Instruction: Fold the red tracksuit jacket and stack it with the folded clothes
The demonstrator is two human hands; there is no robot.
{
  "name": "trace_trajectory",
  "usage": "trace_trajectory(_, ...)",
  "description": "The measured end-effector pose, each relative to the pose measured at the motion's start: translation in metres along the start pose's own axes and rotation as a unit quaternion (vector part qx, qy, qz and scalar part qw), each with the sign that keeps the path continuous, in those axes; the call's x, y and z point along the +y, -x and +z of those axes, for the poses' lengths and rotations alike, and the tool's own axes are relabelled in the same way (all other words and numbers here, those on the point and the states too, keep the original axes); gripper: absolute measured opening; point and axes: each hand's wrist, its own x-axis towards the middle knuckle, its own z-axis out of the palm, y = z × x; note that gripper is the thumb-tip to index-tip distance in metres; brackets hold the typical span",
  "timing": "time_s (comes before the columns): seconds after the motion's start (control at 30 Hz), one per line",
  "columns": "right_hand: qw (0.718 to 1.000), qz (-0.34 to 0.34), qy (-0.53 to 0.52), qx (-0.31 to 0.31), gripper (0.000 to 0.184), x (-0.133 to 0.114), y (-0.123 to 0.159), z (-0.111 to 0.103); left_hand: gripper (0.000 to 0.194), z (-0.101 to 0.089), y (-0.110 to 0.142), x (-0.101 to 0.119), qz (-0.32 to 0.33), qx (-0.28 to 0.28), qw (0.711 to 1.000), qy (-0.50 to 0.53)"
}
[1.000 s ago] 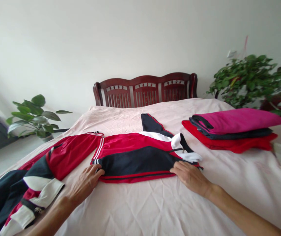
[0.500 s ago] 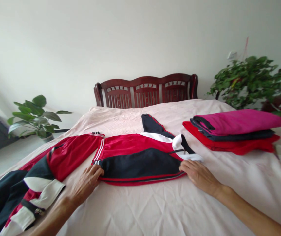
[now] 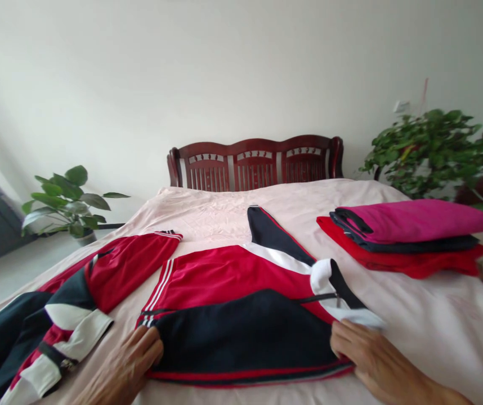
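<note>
Remotely, I see the track top [image 3: 233, 332], smooth fabric in red, navy and white, spread well in front of the slatted wooden headboard [image 3: 254, 163]; one tapered sleeve [image 3: 275, 230] points toward it. The left hand [image 3: 140, 351] grips the striped hem corner with curled fingers; the right hand [image 3: 363, 346] pinches the edge beside the white collar [image 3: 321, 277]. Forward-right of the headboard lies a folded, layered stack [image 3: 414, 222]. Left of the headboard, a pot [image 3: 85, 238] holds a broad-leaved plant [image 3: 70, 194].

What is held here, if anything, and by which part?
The red-and-navy jacket: left hand at the striped cuff, right hand at the shoulder near the white collar.
</note>
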Motion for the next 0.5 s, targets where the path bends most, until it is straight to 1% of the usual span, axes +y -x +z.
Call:
trace_trajectory(0.07,0.999,0.026,-0.032,-0.033,0.044,0.000,0.001,-0.009,0.032,-0.014,0.002,0.003,0.001,-0.021,0.999,0.032)
trace_trajectory(0.13,0.995,0.025,-0.069,-0.067,0.045,-0.002,-0.013,-0.025,0.027,-0.034,-0.009,0.007,-0.003,-0.062,0.994,0.092)
trace_trajectory(0.2,0.992,0.027,-0.102,-0.069,0.037,-0.012,-0.041,-0.039,0.014,-0.052,-0.033,0.016,-0.023,-0.092,0.983,0.155)
trace_trajectory(0.23,0.992,0.037,-0.113,-0.052,0.033,-0.021,-0.059,-0.042,0.012,-0.058,-0.048,0.022,-0.038,-0.083,0.981,0.174)
trace_trajectory(0.27,0.991,0.050,-0.119,-0.022,0.032,-0.033,-0.078,-0.041,0.015,-0.059,-0.064,0.029,-0.049,-0.056,0.981,0.178)
trace_trajectory(0.3,0.991,0.053,-0.124,-0.001,0.036,-0.047,-0.097,-0.037,0.019,-0.057,-0.081,0.036,-0.054,-0.024,0.983,0.173)
trace_trajectory(0.33,0.992,0.046,-0.120,0.014,0.040,-0.062,-0.114,-0.028,0.023,-0.051,-0.097,0.044,-0.053,0.003,0.985,0.163)
trace_trajectory(0.4,0.995,0.031,-0.091,0.019,0.048,-0.089,-0.140,-0.002,0.031,-0.028,-0.121,0.055,-0.040,0.030,0.991,0.124)
trace_trajectory(0.47,0.998,0.028,-0.061,0.012,0.054,-0.106,-0.152,0.028,0.039,-0.001,-0.132,0.060,-0.051,0.044,0.995,0.071)
trace_trajectory(0.5,0.998,0.026,-0.048,0.009,0.056,-0.110,-0.153,0.041,0.045,0.011,-0.133,0.060,-0.066,0.039,0.996,0.051)
